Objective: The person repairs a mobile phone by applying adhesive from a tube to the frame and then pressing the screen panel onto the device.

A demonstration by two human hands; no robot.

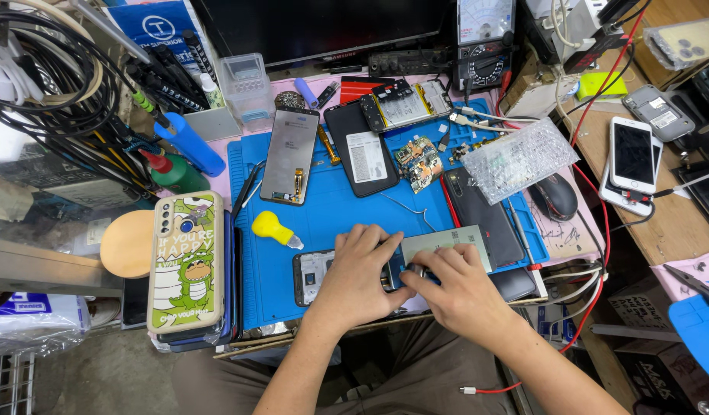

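You sit at a phone-repair workshop: a blue repair mat covers the worktop, strewn with opened phones, a circuit board, an analogue multimeter and tangled cables.

At lower centre of the frame, the left hand lies flat on an opened phone frame on the blue mat. The right hand, just beside it, pinches a small dark part at the frame's edge, over a grey-green battery. A yellow suction tool lies left of centre, a cartoon phone case further left
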